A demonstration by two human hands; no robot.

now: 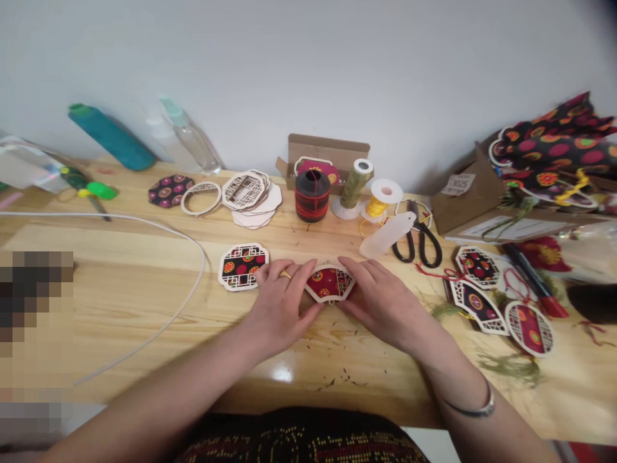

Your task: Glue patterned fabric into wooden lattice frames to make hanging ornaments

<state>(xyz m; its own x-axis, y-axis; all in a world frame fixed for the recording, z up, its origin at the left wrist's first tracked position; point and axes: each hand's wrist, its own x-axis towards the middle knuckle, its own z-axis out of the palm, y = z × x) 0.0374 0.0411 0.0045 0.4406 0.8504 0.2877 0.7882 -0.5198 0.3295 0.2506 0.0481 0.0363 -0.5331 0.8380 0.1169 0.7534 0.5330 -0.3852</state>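
Between my two hands is a fan-shaped ornament [330,283] with a pale wooden frame and red patterned fabric inside. My left hand [285,299], with a gold ring, is closed on its left end, fingertips above and thumb below. The right end is pinched the same way by my right hand [380,297], which has a silver bangle at the wrist. Small metal loops show at the ornament's top and bottom edges. Just left of my left hand lies a square-cornered ornament [243,267] with dark floral fabric and white lattice.
Behind stand a black-and-red thread spool [312,196], a green spool [357,186] and a yellow spool [383,198]. Black-handled scissors [428,245] lie at right, near finished ornaments [482,308] and a cardboard box [475,199]. Wooden frames [247,191] are stacked back left; a white cable [195,244] curves across the table.
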